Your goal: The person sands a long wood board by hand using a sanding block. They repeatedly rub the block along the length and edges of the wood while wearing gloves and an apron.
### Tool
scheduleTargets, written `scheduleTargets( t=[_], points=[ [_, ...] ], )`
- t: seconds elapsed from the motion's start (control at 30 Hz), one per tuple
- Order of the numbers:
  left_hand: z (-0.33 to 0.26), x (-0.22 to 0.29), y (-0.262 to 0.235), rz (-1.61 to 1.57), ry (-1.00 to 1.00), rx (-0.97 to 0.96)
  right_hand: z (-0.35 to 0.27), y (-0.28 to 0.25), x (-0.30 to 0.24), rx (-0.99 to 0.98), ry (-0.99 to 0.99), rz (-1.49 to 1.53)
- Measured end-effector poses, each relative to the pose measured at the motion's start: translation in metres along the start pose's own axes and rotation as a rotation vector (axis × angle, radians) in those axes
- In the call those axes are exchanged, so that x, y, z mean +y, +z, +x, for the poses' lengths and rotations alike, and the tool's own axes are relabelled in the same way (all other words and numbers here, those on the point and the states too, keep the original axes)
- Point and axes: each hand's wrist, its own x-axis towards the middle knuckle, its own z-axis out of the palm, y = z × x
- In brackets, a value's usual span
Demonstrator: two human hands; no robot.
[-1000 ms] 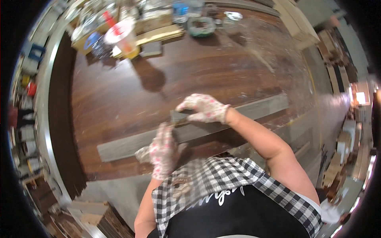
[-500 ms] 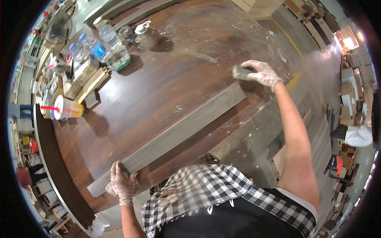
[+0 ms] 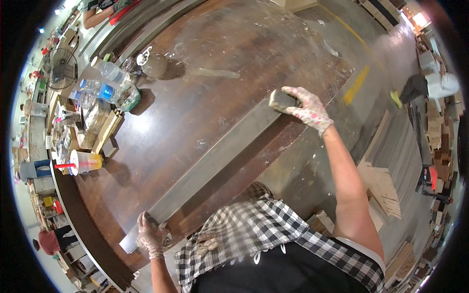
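A long narrow grey-brown wooden plank [image 3: 215, 156] lies slantwise across the brown worktable [image 3: 224, 58]. My left hand [image 3: 150, 237], in a white glove with a pink pattern, is closed round the plank's near left end. In my gloved right hand [image 3: 312, 111] is a grey sanding block [image 3: 281, 100], gripped between thumb and fingers. The block rests on the far right end of the plank. My right arm is stretched out.
Plastic bottles [image 3: 110, 71], a round jar [image 3: 154, 65] and a drink cup with a red straw [image 3: 85, 161] stand at the table's left. Dark stacked strips [image 3: 73, 205] line its left edge. Boards [image 3: 386, 185] lie on the floor at right. Other people are in the background.
My right hand has brought the sanding block from just past the plank's far end onto its surface. The whole view has shifted; my left hand keeps its hold.
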Motion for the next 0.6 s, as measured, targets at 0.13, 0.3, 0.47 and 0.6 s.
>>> scheduleTargets(
  t=[0.13,0.3,0.47,0.6],
  points=[
    [-0.005,-0.006,0.003,0.022,-0.008,0.019,-0.045,0.021,0.006,0.056,-0.026,-0.165],
    [0.000,0.009,-0.002,0.013,-0.003,-0.011,-0.045,0.059,-0.017,0.518,0.014,-0.095],
    [-0.006,-0.003,0.004,0.036,0.061,0.056,-0.064,0.133,-0.077,0.368,-0.129,-0.079],
    [-0.001,0.012,-0.006,0.009,0.058,0.025,-0.049,0.108,-0.031,0.548,0.057,-0.214]
  ],
)
